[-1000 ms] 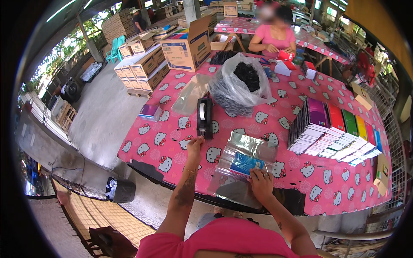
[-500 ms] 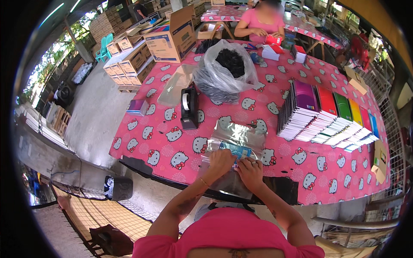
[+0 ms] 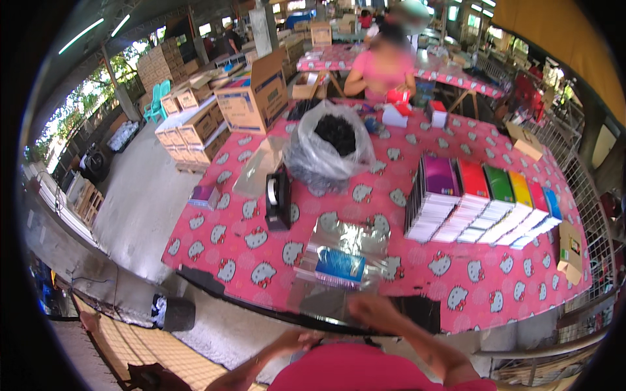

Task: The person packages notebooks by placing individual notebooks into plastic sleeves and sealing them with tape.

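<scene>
A blue-covered notebook stack (image 3: 340,266) lies near the table's front edge on clear plastic sheets or bags (image 3: 352,236), whose exact form I cannot make out. Neither hand touches the notebooks. My right hand (image 3: 373,310) is over the front edge, just nearer to me than the stack, above more clear plastic; motion smears its fingers. My left hand (image 3: 301,340) is drawn back off the table, close to my body, and its fingers are blurred too. Beyond the plastic, to the left, stands a black tape dispenser (image 3: 278,207).
Spiral notebooks in coloured stacks (image 3: 458,199) stand at the right. A clear bag of black coils (image 3: 331,146) sits mid-table, with an open carton (image 3: 251,101) behind it. A small purple pack (image 3: 204,196) lies left. Across the table a person (image 3: 381,68) handles something red.
Both hands have come off the notebook stack and back toward my body, leaving its blue cover exposed. The view has tilted up, so the table sits lower.
</scene>
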Demonstrator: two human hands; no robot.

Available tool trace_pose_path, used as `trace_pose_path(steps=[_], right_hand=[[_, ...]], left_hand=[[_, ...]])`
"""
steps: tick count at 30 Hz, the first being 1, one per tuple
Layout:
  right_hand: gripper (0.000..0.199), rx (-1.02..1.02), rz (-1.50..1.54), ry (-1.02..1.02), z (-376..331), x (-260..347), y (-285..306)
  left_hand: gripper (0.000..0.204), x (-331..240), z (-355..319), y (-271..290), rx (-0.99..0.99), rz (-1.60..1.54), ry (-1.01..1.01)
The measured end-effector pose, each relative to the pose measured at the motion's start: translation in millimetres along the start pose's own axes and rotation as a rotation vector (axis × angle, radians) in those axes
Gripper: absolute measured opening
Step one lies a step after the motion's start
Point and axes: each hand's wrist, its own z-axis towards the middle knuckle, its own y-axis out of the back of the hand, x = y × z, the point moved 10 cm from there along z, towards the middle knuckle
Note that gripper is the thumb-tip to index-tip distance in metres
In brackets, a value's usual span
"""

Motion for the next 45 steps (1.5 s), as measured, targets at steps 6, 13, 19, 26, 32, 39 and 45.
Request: trace_pose_path(steps=[6,13,19,26,32,39,45], right_hand=[[0.041,-0.002,0.244,-0.529,-131.3,-146.6,-111.5],[0.041,-0.097,0.161,-0.607,-142.9,-160.2,-103.9],[0.04,-0.014,0.065,-0.57,-146.3,-151.9,-101.1],[0.04,0.61,0.104,-0.243,-132.1,-53.6,-53.5],[0.045,-0.475,-0.246,0.117,65.5,-3.1,99.1],[0.052,0.063,0.358,-0.185,117.5,-45.0,102.3],[0.053,0.099,0.777,-0.169,83.2,-44.1,85.0]], left_hand=[[0.032,142.9,26.6,20.7,-0.2,0.47,0.268],[0.036,153.2,46.3,26.5,-0.222,0.498,0.298],[0.04,176.5,41.4,18.1,-0.168,0.512,0.311],[0.023,31.9,9.7,13.7,0.35,-0.027,-0.059],[0.037,-200.1,14.6,27.4,-0.799,0.76,-0.893],[0.039,-194.3,43.3,58.7,-0.707,0.636,-0.874],[0.047,-143.4,81.8,92.7,-0.44,0.1,-0.57]])
